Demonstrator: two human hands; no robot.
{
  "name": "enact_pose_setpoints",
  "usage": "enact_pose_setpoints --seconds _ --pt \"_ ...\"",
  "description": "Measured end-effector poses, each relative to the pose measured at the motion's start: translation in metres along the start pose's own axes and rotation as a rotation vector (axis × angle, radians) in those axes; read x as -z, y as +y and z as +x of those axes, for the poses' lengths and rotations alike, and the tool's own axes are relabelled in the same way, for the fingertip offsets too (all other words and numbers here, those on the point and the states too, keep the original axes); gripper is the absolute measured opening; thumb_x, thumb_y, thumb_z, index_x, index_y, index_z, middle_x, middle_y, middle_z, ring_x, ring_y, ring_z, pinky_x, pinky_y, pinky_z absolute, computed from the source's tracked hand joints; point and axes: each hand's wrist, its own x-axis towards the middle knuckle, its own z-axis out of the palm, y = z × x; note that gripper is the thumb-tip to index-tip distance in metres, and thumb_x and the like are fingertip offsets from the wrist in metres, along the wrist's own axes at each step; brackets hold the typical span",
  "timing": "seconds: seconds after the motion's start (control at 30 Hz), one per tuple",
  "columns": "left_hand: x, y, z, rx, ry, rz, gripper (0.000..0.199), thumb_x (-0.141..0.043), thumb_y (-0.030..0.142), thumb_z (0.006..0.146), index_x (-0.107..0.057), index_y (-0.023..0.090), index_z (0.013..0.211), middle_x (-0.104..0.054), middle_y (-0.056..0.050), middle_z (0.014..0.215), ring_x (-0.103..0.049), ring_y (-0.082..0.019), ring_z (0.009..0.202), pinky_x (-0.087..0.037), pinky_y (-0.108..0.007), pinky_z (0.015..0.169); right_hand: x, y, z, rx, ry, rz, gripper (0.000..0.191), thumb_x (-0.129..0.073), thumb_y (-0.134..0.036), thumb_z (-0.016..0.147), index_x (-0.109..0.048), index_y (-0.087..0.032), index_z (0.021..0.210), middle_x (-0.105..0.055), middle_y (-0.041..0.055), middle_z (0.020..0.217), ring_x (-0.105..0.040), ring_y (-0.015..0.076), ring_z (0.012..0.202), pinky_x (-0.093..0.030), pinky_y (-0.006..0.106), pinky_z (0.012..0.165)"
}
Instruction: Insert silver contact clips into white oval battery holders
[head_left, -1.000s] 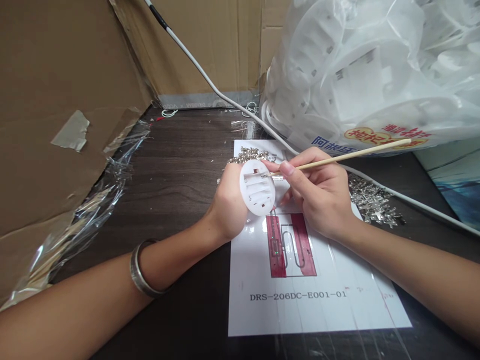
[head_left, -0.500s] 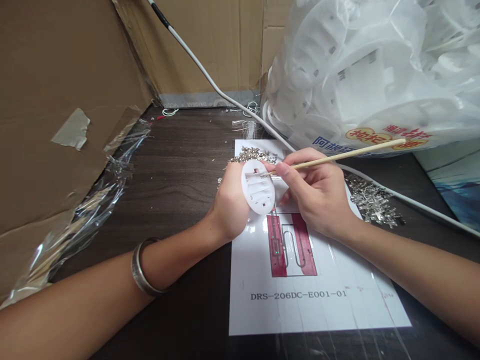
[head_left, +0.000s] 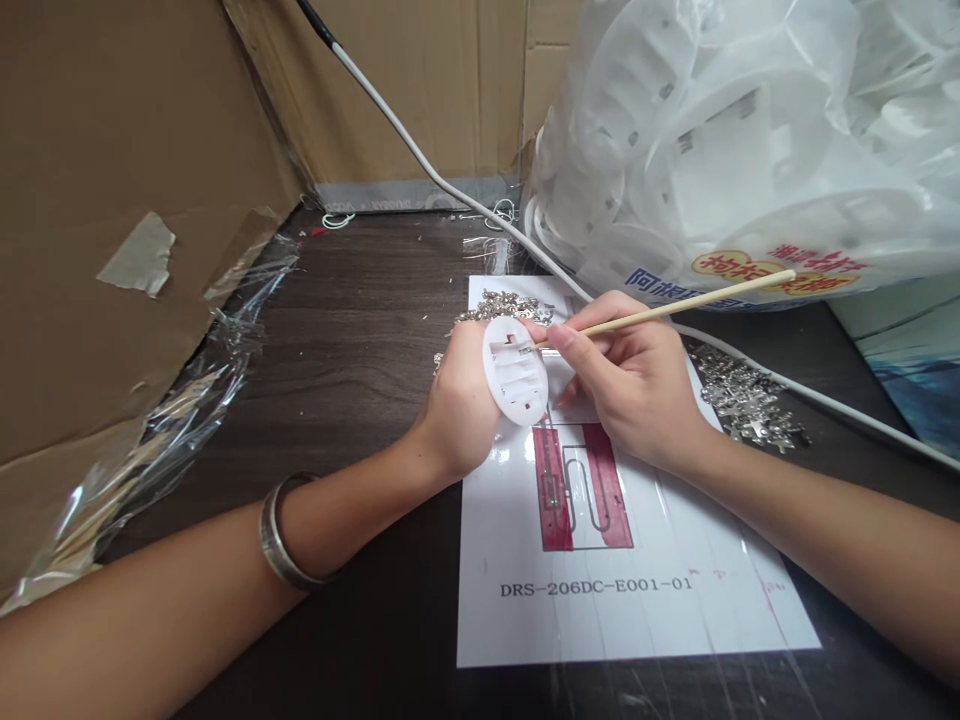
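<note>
A white oval plastic part [head_left: 517, 375] with ridges and small slots is held by my left hand [head_left: 461, 400], whose fingers are mostly hidden behind it. My right hand [head_left: 637, 385] pinches a thin wooden stick [head_left: 697, 302] between thumb and fingers. The stick's lower tip touches the upper right area of the white part, at a small metal piece there. Both hands are above a printed sheet [head_left: 600, 620] with a red and white drawing. Small metal pieces [head_left: 506, 305] lie in a pile just behind my left hand.
More metal pieces [head_left: 750, 400] are heaped right of my right hand. A clear bag of white parts [head_left: 720, 170] stands at the back right. A white cable [head_left: 435, 175] crosses the dark table [head_left: 337, 330]. Cardboard [head_left: 120, 130] and plastic-wrapped sticks [head_left: 150, 465] are at left.
The far end of the stick has shifted slightly left and up. Both hands keep nearly the same pose, with the stick's tip still at the white part.
</note>
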Motion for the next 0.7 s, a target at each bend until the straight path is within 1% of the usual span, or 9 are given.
enact_pose_setpoints --seconds 0.1,0.17,0.23,0.33,0.4,0.43,0.57,0.63,0.7 --pt "0.0039 -0.0016 -0.0008 0.025 0.065 0.081 0.035 -0.060 0.052 0.069 -0.051 0.021 0.082 -0.060 -0.003 0.063 -0.064 -0.021 0.069 -0.049 -0.034 0.062 -0.0003 0.0001 0.0001 0.036 0.001 0.000 0.042 -0.078 -0.057 0.090 -0.071 -0.018 0.078 -0.062 -0.0019 0.071 -0.057 0.0073 0.048 -0.049 0.020 0.038" --pt "0.0055 -0.0029 -0.0011 0.030 0.076 0.106 0.035 -0.060 0.052 0.071 -0.053 0.020 0.083 -0.060 -0.002 0.063 -0.060 -0.018 0.066 -0.045 -0.032 0.059 -0.0003 0.0008 0.0000 0.058 0.008 -0.003 0.038 -0.079 -0.053 0.090 -0.072 -0.018 0.078 -0.063 -0.0015 0.073 -0.057 0.0067 0.048 -0.048 0.020 0.038" --pt "0.0059 -0.0039 -0.0011 0.021 0.053 0.122 0.031 -0.057 0.051 0.076 -0.052 0.020 0.081 -0.058 -0.001 0.060 -0.054 -0.015 0.060 -0.040 -0.030 0.054 -0.0002 0.0020 0.0000 0.061 0.013 -0.015 0.034 -0.080 -0.048 0.091 -0.074 -0.018 0.078 -0.064 -0.0012 0.075 -0.057 0.0067 0.050 -0.048 0.020 0.039" --pt "0.0059 -0.0051 -0.0010 0.005 0.027 0.163 0.027 -0.050 0.046 0.087 -0.050 0.020 0.077 -0.055 -0.001 0.057 -0.048 -0.013 0.054 -0.035 -0.028 0.051 0.0000 0.0039 0.0001 0.090 0.010 0.004 0.029 -0.079 -0.042 0.093 -0.071 -0.019 0.076 -0.065 -0.0005 0.075 -0.063 0.0089 0.057 -0.056 0.022 0.051" --pt "0.0065 -0.0055 -0.0013 0.011 0.060 0.192 0.027 -0.051 0.044 0.090 -0.053 0.020 0.077 -0.056 -0.001 0.059 -0.049 -0.014 0.054 -0.036 -0.029 0.050 0.0002 0.0042 0.0000 0.104 0.007 0.017 0.028 -0.078 -0.038 0.094 -0.070 -0.019 0.075 -0.065 0.0004 0.076 -0.069 0.0112 0.065 -0.058 0.023 0.057" --pt "0.0070 -0.0055 -0.0015 0.021 0.074 0.204 0.027 -0.053 0.045 0.089 -0.055 0.021 0.079 -0.058 -0.002 0.061 -0.051 -0.015 0.055 -0.038 -0.029 0.050 0.0003 0.0040 -0.0001 0.099 0.009 0.007 0.026 -0.077 -0.037 0.094 -0.070 -0.019 0.076 -0.065 0.0008 0.077 -0.069 0.0115 0.066 -0.057 0.022 0.055" --pt "0.0082 -0.0042 -0.0021 0.055 0.086 0.211 0.026 -0.059 0.051 0.080 -0.063 0.025 0.084 -0.065 -0.005 0.069 -0.058 -0.020 0.064 -0.046 -0.034 0.053 0.0009 0.0025 -0.0006 0.051 0.007 -0.067 0.026 -0.078 -0.038 0.093 -0.072 -0.018 0.077 -0.064 -0.0002 0.074 -0.058 0.0077 0.054 -0.049 0.020 0.043" --pt "0.0071 -0.0034 -0.0021 0.058 0.084 0.203 0.026 -0.060 0.052 0.077 -0.062 0.026 0.080 -0.064 -0.005 0.069 -0.059 -0.021 0.067 -0.048 -0.035 0.056 0.0011 0.0019 -0.0002 0.040 0.000 -0.061 0.029 -0.080 -0.040 0.091 -0.071 -0.018 0.075 -0.061 -0.0011 0.072 -0.055 0.0075 0.053 -0.049 0.020 0.042" --pt "0.0052 -0.0028 -0.0021 0.047 0.077 0.217 0.027 -0.059 0.051 0.078 -0.058 0.025 0.072 -0.060 -0.005 0.064 -0.056 -0.020 0.066 -0.047 -0.035 0.057 0.0013 0.0013 0.0006 0.022 -0.006 -0.051 0.032 -0.083 -0.042 0.088 -0.070 -0.018 0.073 -0.060 -0.0011 0.071 -0.053 0.0076 0.053 -0.048 0.019 0.041"
